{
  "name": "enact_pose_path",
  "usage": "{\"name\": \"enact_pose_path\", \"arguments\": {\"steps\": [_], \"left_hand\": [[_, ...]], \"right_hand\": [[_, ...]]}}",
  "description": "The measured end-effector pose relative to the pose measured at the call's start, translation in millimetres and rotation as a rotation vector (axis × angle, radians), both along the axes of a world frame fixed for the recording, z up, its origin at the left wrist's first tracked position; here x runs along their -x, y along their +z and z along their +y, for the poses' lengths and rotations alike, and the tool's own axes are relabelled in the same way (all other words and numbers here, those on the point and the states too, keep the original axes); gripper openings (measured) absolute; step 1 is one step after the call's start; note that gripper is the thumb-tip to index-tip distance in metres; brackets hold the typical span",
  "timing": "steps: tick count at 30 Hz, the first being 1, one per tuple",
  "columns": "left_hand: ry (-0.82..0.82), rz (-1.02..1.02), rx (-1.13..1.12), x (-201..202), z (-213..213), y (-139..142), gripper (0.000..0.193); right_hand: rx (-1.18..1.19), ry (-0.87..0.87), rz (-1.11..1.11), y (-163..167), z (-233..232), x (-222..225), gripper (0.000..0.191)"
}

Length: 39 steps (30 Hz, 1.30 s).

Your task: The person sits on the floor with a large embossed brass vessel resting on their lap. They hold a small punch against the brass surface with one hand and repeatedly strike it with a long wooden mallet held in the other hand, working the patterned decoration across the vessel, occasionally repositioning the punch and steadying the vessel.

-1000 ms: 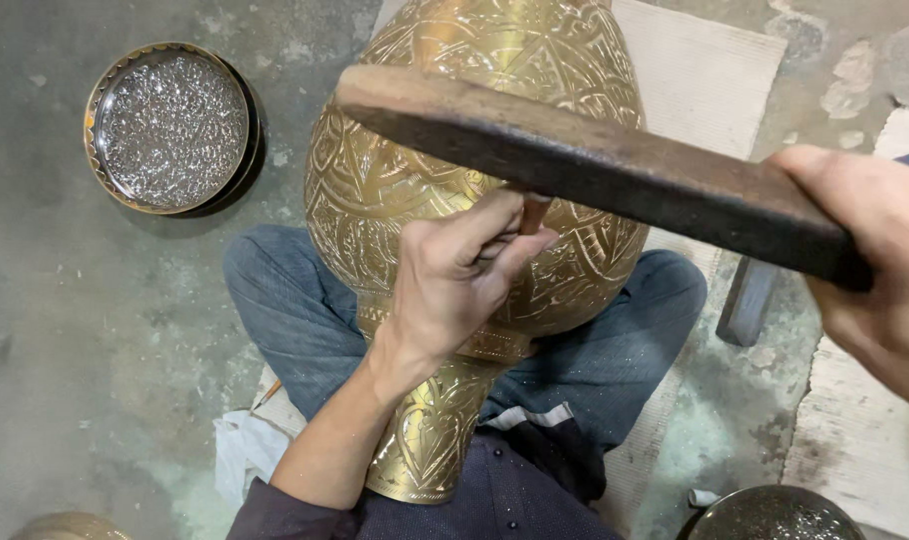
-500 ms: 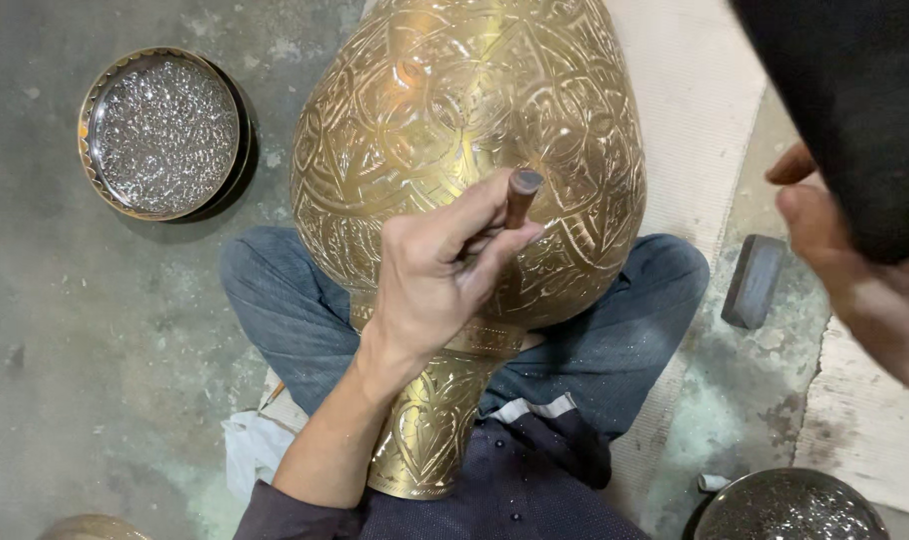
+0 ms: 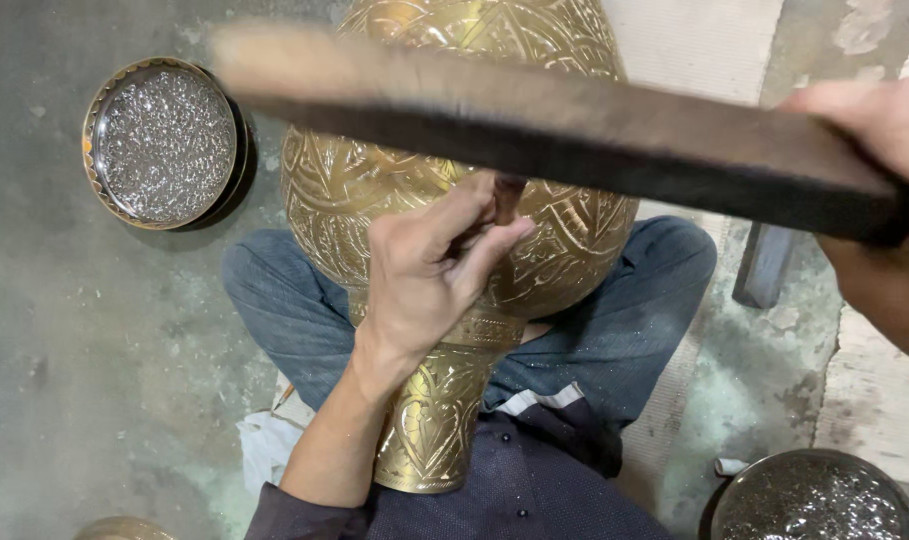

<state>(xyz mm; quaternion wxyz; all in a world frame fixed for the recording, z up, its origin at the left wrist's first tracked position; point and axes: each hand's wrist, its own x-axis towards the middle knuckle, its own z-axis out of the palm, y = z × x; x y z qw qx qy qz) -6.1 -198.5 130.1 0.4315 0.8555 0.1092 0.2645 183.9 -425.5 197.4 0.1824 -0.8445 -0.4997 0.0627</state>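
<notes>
Round brass tray (image 3: 161, 142) lay on the concrete floor (image 3: 65, 350) toward the far left, its flat bottom filled with fine silvery, glittering engraving or metal chips; cannot tell which. A second dark bowl (image 3: 815, 497) sat at the near right corner of the view, holding the same sparkling grey fill. A brass rim showed at the near left edge, contents out of view.

Large engraved brass vase (image 3: 455, 190) lay across the seated person's lap, neck toward the body, belly toward the far side, resting between the jeans-clad knees.

Left hand (image 3: 425, 275) was pressed on the vase's belly, fingers pinched narrowly around a small dark chisel (image 3: 506, 197) whose tip met the metal. Right hand (image 3: 880, 200) was wrapped tight around one end of a long dark wooden bar (image 3: 565, 130), blurred, stretched across above the vase.

Half a second before, the bar had been raised out near the right edge; now it crossed over the chisel head. Left hand and vase had hardly shifted.
</notes>
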Motion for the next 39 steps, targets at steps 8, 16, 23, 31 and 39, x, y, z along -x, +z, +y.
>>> {"name": "enact_pose_path", "arguments": {"steps": [8, 16, 23, 31, 39], "left_hand": [[0.003, 0.002, -0.034, 0.0, 2.8, 2.8, 0.017], [0.006, -0.016, -0.011, 4.9, -0.9, 4.3, 0.016], [-0.009, 0.0, -0.007, 11.0, 9.9, 5.9, 0.018], [-0.049, -0.014, -0.011, 5.0, 7.0, 4.6, 0.023], [-0.097, -0.031, -0.011, 3.5, 7.3, 4.5, 0.031]], "right_hand": [[-0.026, 0.014, -0.014, -6.3, -0.4, 7.8, 0.025], [0.09, 0.054, -0.232, 14.5, 13.6, 23.2, 0.044], [0.024, 0.04, -0.217, 27.0, 33.1, 41.2, 0.048], [-0.047, 0.037, -0.177, 26.4, 25.1, 33.6, 0.043], [-0.039, -0.027, -0.107, 28.6, 24.2, 36.8, 0.047]]}}
